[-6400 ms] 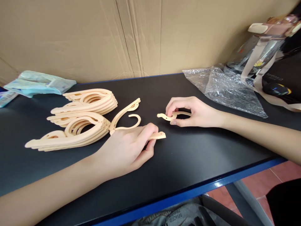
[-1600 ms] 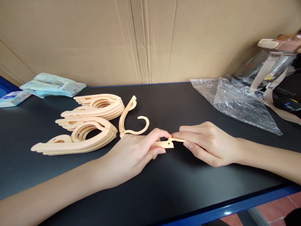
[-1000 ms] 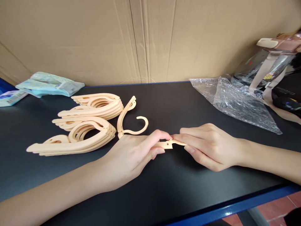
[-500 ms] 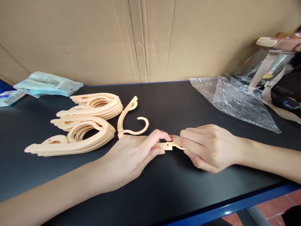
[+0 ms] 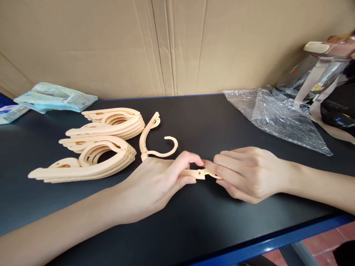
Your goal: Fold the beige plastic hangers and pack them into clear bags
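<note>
My left hand [image 5: 155, 183] pinches the end of a peach plastic hanger arm [image 5: 195, 173] just above the black table [image 5: 194, 229]. My right hand [image 5: 246, 171] is closed on a second peach piece [image 5: 212, 173], mostly hidden under its fingers, and presses its end against the arm's end. Behind my left hand lies the rest of this hanger, a hook with one arm [image 5: 155, 142]. Left of it sit two stacks of folded peach hangers [image 5: 97, 147].
A crumpled clear plastic bag [image 5: 277, 118] lies at the right rear, with a glass jug [image 5: 313, 70] and dark items behind it. Light blue packets [image 5: 52, 98] lie at the left rear. A cardboard wall [image 5: 166, 44] backs the table. The blue table edge [image 5: 277, 245] runs along the front.
My right hand carried its small piece from mid-table to the arm held by my left hand. Over the last second both hands stay joined, the pieces tilting slightly.
</note>
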Available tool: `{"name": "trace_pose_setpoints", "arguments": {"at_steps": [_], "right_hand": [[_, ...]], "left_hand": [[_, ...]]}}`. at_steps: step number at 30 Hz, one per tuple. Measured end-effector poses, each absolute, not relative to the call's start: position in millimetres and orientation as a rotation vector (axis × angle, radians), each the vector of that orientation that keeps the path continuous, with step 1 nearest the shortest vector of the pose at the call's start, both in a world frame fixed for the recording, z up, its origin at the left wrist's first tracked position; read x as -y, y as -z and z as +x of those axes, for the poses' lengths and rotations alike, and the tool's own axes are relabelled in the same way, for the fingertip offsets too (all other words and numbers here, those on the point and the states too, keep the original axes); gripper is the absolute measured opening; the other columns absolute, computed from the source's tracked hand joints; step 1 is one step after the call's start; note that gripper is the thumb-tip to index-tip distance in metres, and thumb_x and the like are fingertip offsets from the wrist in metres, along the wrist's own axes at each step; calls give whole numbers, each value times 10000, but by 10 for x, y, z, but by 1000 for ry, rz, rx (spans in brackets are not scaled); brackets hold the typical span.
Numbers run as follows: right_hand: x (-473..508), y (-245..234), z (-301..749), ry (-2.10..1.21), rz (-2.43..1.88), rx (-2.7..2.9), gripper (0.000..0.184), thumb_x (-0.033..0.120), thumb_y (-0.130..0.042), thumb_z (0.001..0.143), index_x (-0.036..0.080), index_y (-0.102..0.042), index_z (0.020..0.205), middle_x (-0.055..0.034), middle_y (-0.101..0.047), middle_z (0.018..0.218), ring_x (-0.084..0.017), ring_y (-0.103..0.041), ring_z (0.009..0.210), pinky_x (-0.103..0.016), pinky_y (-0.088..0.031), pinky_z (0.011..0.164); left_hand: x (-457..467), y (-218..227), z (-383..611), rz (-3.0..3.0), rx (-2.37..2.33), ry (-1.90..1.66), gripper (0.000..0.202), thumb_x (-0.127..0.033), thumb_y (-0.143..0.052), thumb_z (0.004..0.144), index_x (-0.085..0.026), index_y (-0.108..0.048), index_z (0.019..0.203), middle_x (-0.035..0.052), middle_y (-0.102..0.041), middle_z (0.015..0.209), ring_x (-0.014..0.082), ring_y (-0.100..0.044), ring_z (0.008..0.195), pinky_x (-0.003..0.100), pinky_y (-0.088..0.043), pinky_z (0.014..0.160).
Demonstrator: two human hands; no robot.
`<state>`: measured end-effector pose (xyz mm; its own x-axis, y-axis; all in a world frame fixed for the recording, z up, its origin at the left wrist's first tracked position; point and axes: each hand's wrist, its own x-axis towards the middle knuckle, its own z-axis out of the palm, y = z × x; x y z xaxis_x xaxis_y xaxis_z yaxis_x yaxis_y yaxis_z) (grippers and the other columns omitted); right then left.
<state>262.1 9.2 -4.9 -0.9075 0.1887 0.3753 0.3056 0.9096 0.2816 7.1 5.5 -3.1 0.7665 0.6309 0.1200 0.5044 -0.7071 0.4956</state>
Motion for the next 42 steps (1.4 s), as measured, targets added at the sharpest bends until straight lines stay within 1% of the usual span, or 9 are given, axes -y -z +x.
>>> {"name": "trace_pose_setpoints", "arguments": {"at_steps": [7,12,15,19,24,29,33,36,42], "right_hand": [[-77,31,2592,601,-294,2715,271,159,-380,974,87,-640,992,-17,-581,694,-135,-496,573,-276,-409,475],[-87,21,2563,530,-318,2691,263,174,-388,966,98,-639,944,-13,-567,680,-143,-489,584,-283,-386,497],[-117,11,2565,430,-374,2693,307,246,-377,1004,141,-640,884,0,-534,664,-142,-453,582,-282,-360,513],[-182,-5,2612,272,-441,2726,384,353,-390,1038,159,-650,831,1,-540,682,-139,-408,571,-289,-338,537],[-263,-29,2663,135,-565,2759,228,214,-485,954,154,-660,820,-11,-574,712,-152,-450,653,-313,-380,670],[-309,-48,2685,122,-597,2761,171,122,-492,897,134,-643,818,-51,-638,814,-191,-533,804,-399,-411,898],[-321,-55,2700,160,-569,2774,191,104,-468,929,120,-658,929,-94,-674,1003,-245,-568,986,-436,-397,972],[-323,-47,2702,147,-581,2804,233,104,-445,955,118,-668,1023,-116,-669,1106,-261,-567,1050,-428,-423,944],[-291,-54,2683,107,-582,2779,256,100,-417,978,118,-671,1003,-115,-674,1079,-226,-586,970,-354,-460,841]], "left_hand": [[-55,61,68,2543,-808,-396,197,-325,-316,1063,-258,-409,1223,-90,-633,706,126,-572,558,227,-358,551],[-51,49,72,2506,-836,-377,193,-354,-335,1064,-261,-404,1218,-99,-629,692,124,-582,565,223,-379,565],[-35,62,75,2547,-850,-417,170,-336,-397,1052,-243,-435,1189,-82,-631,746,110,-598,597,217,-401,585],[-14,89,71,2763,-851,-630,127,-310,-454,1030,-202,-518,1045,-19,-632,857,131,-599,742,241,-406,614],[-36,69,70,2777,-1147,-795,144,-238,-440,1019,-187,-566,1065,47,-650,1064,204,-552,1058,346,-426,922],[-74,100,72,2612,-1386,-773,197,-260,-451,1011,-212,-552,1173,60,-587,1282,233,-480,1249,435,-385,1051],[-92,140,58,2516,-1388,-800,233,-260,-520,976,-235,-535,1207,54,-563,1324,220,-474,1298,416,-424,1060],[-102,142,44,2470,-1394,-839,225,-235,-555,952,-240,-547,1177,48,-577,1308,224,-487,1298,419,-443,1058],[-120,117,41,2444,-1402,-868,230,-118,-543,931,-240,-577,1124,31,-586,1266,184,-504,1289,345,-478,1047]]}}
